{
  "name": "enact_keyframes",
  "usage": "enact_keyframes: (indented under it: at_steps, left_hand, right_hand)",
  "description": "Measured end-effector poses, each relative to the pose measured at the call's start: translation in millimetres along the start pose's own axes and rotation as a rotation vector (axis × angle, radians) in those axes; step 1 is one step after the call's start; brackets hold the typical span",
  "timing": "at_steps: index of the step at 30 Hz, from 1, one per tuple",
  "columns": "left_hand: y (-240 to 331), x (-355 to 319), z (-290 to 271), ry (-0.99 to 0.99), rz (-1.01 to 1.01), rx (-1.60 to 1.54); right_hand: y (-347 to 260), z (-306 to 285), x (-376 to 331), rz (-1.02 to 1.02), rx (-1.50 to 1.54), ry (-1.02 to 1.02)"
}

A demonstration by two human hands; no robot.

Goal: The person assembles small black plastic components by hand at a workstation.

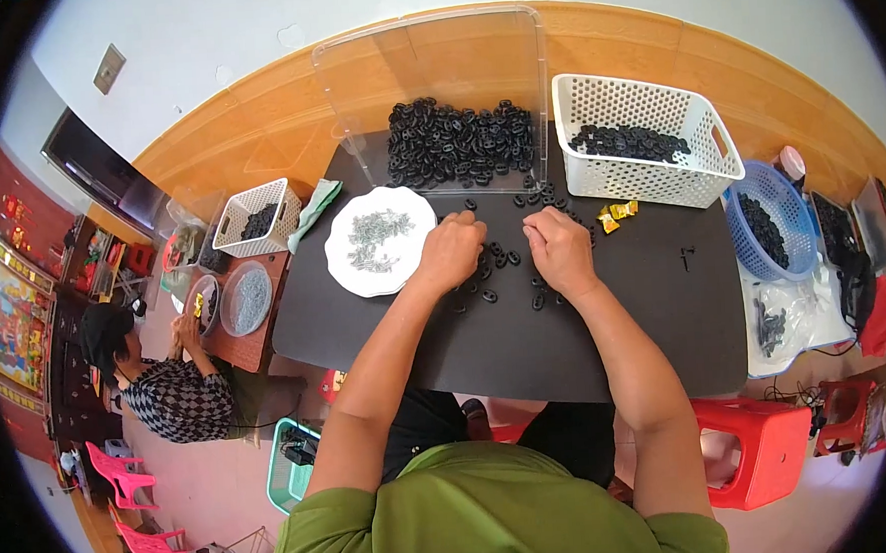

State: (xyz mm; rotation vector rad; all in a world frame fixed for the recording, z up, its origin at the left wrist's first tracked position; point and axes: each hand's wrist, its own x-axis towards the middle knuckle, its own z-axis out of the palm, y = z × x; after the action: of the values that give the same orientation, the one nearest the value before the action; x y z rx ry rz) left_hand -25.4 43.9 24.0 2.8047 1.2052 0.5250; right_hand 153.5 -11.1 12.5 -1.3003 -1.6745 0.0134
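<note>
My left hand (454,248) is closed above the dark table, just right of a white scalloped plate (343,272) that holds many small, thin silvery pieces (379,237). A short gap to the right, my right hand (560,247) is closed too, thumb and forefinger pinched together. Whatever either hand grips is hidden or too small to name. Loose black oval pieces with holes (489,296) lie around and between both hands. Beyond them, a heap of the same black pieces (456,146) rests in a clear plastic box (430,37) open toward me.
At the back right stands a white perforated basket (648,181) with black pieces; yellow wrappers (615,214) lie before it. A blue basket (802,243) is off the right edge. On the left, another person (173,391) sits at a lower table. A red stool (773,449) stands lower right.
</note>
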Motion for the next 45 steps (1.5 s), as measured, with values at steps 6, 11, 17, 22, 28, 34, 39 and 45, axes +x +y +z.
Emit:
enact_keyframes:
  at_steps: [6, 11, 17, 22, 28, 34, 39, 45]
  left_hand:
    - [3, -3, 9, 0.082, 0.037, -0.07]
    - [1, -3, 10, 0.238, 0.005, -0.13]
    - [6, -3, 3, 0.125, -0.013, -0.131]
    - [7, 2, 11, 0.082, -0.074, -0.093]
    - [7, 2, 19, 0.137, -0.026, 0.008]
    - [13, 3, 19, 0.102, -0.075, -0.022]
    - [6, 3, 16, 0.186, -0.006, -0.375]
    - [13, 0, 11, 0.249, -0.016, -0.739]
  right_hand:
    - [-8, 0, 2, -0.128, -0.018, -0.174]
    - [-6, 2, 2, -0.09, -0.043, -0.184]
    - [-8, 3, 4, -0.06, -0.031, -0.143]
    - [-11, 7, 3, -0.064, -0.039, -0.148]
    - [-11, 11, 4, -0.066, -0.016, -0.1]
    - [-9, 10, 5, -0.071, -0.007, -0.083]
    - [-6, 10, 4, -0.087, 0.035, -0.05]
    - [-5, 13, 0, 0.054, 0.208, -0.196]
